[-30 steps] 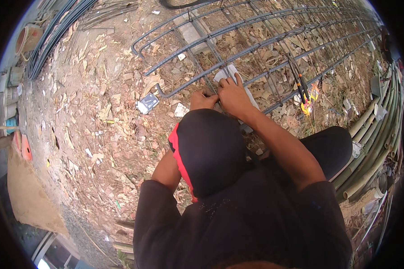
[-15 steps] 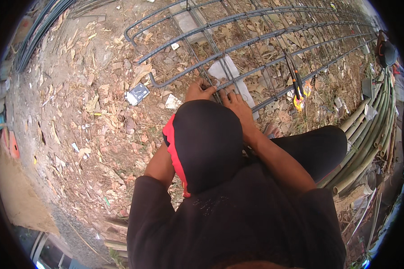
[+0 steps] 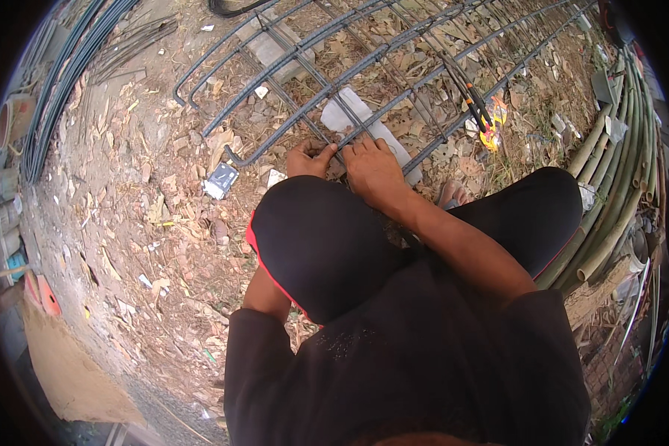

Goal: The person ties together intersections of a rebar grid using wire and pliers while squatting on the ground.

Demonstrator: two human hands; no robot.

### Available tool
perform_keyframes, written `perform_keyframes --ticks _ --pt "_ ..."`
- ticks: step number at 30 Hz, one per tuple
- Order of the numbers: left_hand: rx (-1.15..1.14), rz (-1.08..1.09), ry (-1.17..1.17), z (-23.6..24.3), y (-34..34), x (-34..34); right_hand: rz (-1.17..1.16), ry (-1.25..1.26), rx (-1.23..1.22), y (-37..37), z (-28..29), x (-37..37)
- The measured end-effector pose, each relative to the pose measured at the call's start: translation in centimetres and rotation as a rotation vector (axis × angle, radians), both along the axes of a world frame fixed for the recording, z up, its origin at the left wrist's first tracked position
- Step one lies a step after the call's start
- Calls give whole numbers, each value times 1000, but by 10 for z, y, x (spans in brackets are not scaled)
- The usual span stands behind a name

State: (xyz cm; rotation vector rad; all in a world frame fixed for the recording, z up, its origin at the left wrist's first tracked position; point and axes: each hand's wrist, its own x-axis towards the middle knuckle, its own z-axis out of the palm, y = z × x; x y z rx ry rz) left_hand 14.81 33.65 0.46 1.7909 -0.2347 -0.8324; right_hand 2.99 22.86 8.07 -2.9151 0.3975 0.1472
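A cage of ribbed steel rebar point(image 3: 305, 109) with thinner cross ties stretches away to the upper right. My left hand point(image 3: 311, 159) is at a joint near its close end, thumb and fingers pinched together; what lies between them is too small to make out. Close beside it, my right hand point(image 3: 379, 172) curls its fingers over the bar at the same joint. Tying pincers point(image 3: 476, 105) with black and orange handles rest on the cage, right of my hands. Beneath the bars lies a flat pale slab point(image 3: 342, 113).
Long bamboo poles point(image 3: 609, 215) lie along the right side. A bundle of dark steel rods point(image 3: 70, 82) is at the upper left. Dry leaves and litter cover the ground, with a small grey packet point(image 3: 221, 181) left of my knee. A yellow-red wrapper point(image 3: 492, 128) lies by the pincers.
The view has shifted, so the cage and poles sit differently in the picture. My right hand has turned and closed in, its fingers now curled over the bar; my left stays at the joint.
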Motion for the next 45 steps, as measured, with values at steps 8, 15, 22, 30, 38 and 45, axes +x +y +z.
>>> perform_keyframes --ticks 8,15,22,30,38,45 --pt "-98 66 69 10 12 0 28 -48 85 -13 15 -16" --pt "115 -396 -870 23 17 13 -189 286 400 -17 47 -10" --pt "121 -374 -939 19 8 5 -275 115 618 -11 37 -35" --pt "115 -534 -1252 25 16 11 -405 258 920 -14 24 17" --pt "-127 -208 -825 -14 28 -21 187 393 118 -36 69 44" --pt "-222 67 -773 -16 12 -37 548 179 -56 -63 40 92"
